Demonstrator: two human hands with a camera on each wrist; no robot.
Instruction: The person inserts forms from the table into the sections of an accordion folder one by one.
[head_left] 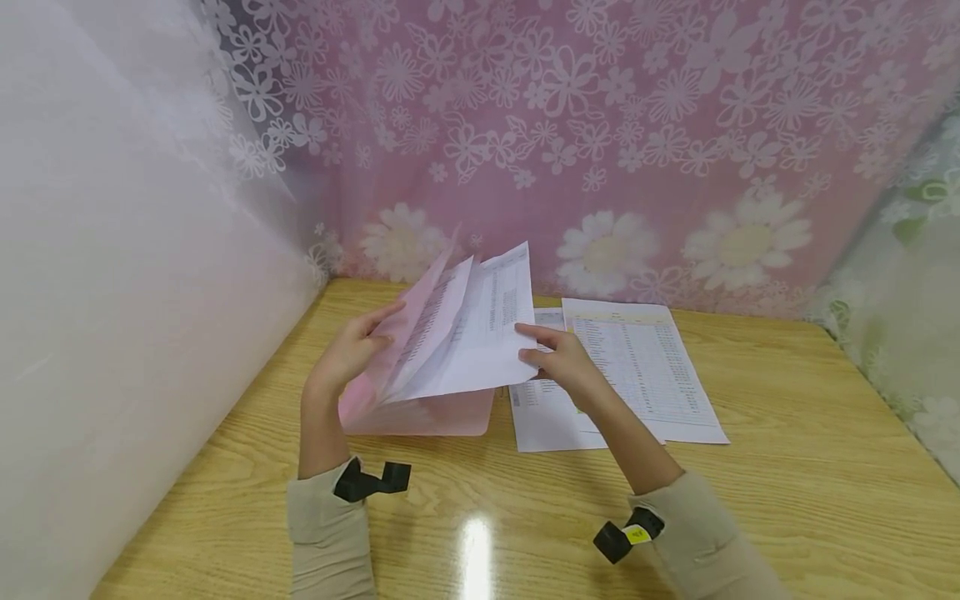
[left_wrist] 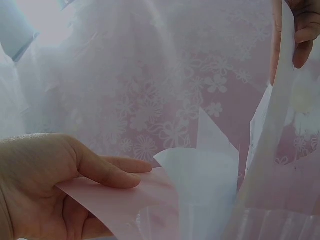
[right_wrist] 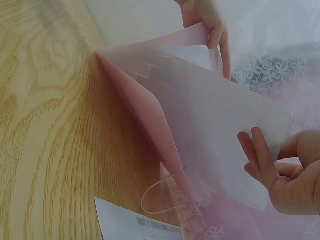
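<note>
Paper sheets (head_left: 480, 333) are standing half-raised in the middle of the frame, fanned out of a pink folder (head_left: 420, 412) whose lower flap is lying flat on the wooden table (head_left: 787, 500). The left hand (head_left: 352, 350) is pinching the folder's raised pink cover at centre-left, thumb over the top of it and fingers behind, as the left wrist view is showing. The right hand (head_left: 558, 358) is gripping the right edge of the front sheet, fingers spread along its face and thumb tucked behind. So the sheets are sitting squarely between the two hands, long axis tilting up and away toward the floral curtain (head_left: 600, 125), with the folder's fold low at the left. The right hand is the nearer one to the loose sheets; the left is only holding the cover open. Just right of centre, two printed pages (head_left: 645, 375) are lying flat, overlapping, beside the right wrist.
</note>
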